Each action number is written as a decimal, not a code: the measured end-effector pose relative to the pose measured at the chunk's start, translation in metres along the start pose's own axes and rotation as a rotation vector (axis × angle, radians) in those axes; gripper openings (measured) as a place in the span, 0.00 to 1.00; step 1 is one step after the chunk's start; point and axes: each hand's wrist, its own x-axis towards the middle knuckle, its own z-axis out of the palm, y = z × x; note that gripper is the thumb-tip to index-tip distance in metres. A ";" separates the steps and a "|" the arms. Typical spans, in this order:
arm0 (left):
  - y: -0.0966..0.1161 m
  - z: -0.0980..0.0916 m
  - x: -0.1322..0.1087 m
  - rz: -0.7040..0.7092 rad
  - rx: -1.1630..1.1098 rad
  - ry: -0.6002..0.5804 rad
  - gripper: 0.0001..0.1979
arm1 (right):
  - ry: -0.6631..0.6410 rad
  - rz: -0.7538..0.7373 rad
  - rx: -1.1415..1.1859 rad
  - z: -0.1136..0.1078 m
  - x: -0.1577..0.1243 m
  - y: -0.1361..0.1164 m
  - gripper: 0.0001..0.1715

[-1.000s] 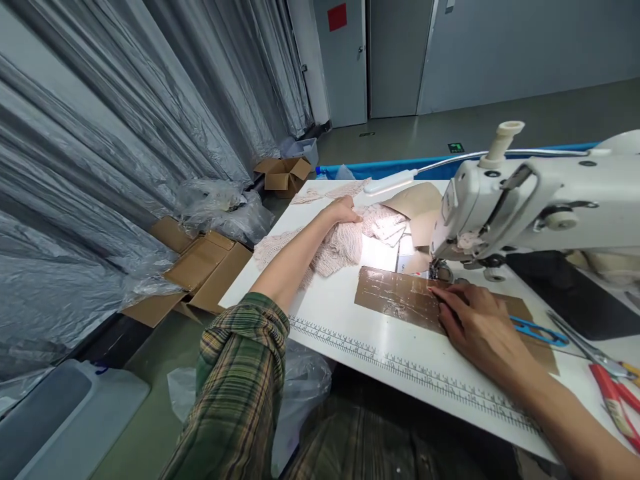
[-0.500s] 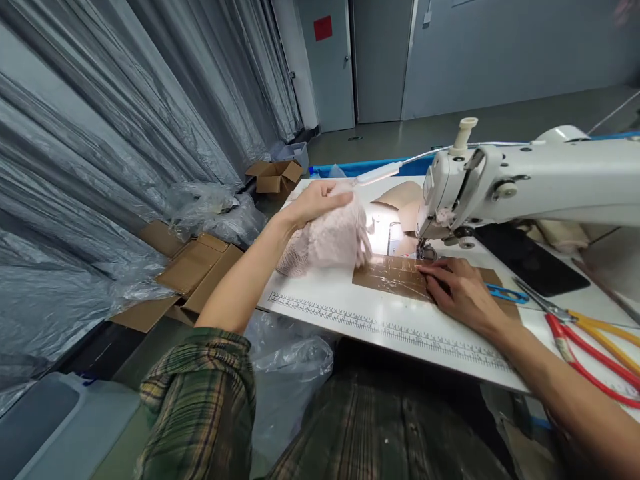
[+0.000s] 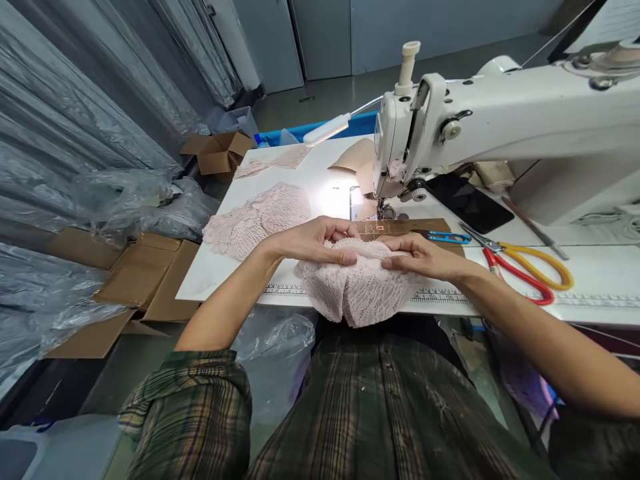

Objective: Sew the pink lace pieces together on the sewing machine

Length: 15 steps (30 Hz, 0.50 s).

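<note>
Pink lace (image 3: 373, 290) drapes below left grip (image 3: 317, 241) and right grip (image 3: 424, 259), top pinched.

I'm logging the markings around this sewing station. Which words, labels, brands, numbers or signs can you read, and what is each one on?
Nothing can be quoted with confidence.
Ruler scale along the table edge: tick marks show; numbers too small to read.
White sheet, upper right: faint lines, unreadable.
Sewing machine: no brand visible.
Lace fabric in the left hand and right hand: no text visible.
</note>
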 end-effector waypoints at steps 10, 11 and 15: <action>-0.040 -0.002 0.005 -0.172 0.347 0.114 0.22 | 0.289 0.285 -0.364 -0.039 -0.003 0.009 0.30; -0.041 -0.001 0.005 -0.182 0.320 0.123 0.22 | 0.276 0.297 -0.373 -0.042 -0.002 0.011 0.33; -0.045 -0.001 0.002 -0.211 0.156 0.149 0.25 | 0.223 0.336 -0.193 -0.050 -0.006 0.017 0.37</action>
